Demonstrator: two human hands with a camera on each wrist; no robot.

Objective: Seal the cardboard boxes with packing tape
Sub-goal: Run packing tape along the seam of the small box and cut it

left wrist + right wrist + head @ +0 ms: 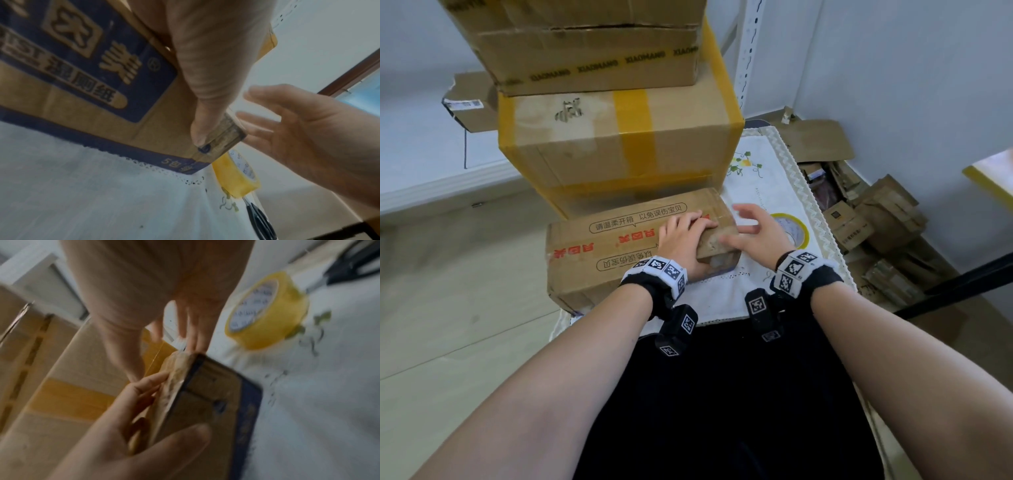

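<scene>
Tape roll (792, 230) right of box (619, 240), stacked boxes (616, 144) behind.

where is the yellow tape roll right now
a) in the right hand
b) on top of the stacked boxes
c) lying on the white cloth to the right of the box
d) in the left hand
c: the tape roll lies on the white cloth just past the right hand, which is open and holds nothing, while the left hand rests on the box.
</scene>
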